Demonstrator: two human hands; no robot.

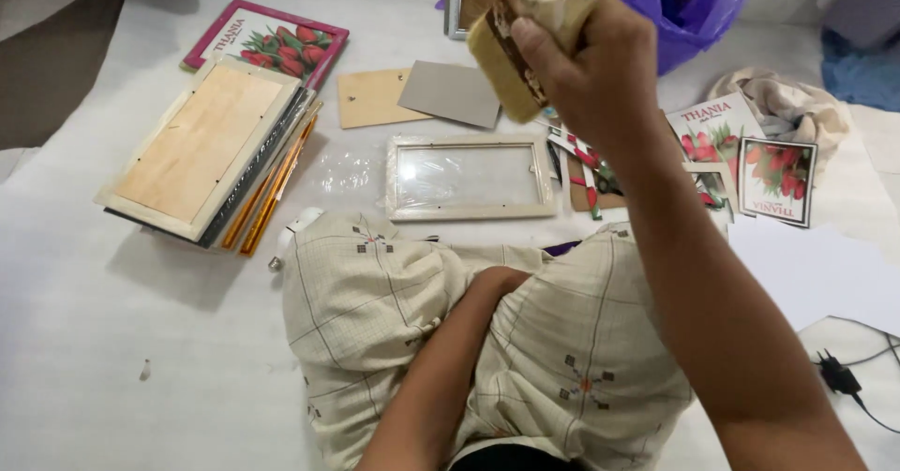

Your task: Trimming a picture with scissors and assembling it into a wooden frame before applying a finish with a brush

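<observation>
Brushwork stage: right hand gripped wide wooden-handled paintbrush above pale glazed picture frame; left hand hidden, grip unknowable; lowering bristles seemed next.

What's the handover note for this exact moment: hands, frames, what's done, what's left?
Right hand: raised above the work, fingers closed on a wide flat brush, bristles pointing down-left.
Left hand: hidden behind the knee; only the forearm shows, so its state cannot be told.
Open frame: lies flat on the white sheet ahead of the knees, pale rim with clear glazing, nothing in it.
Stack of frames: at left, back sides up.
Backing boards: loose behind the open frame. Flower prints: at right.
Done: a stack stands assembled, by the look of it.
Left: the open frame has no print or backing yet.
</observation>
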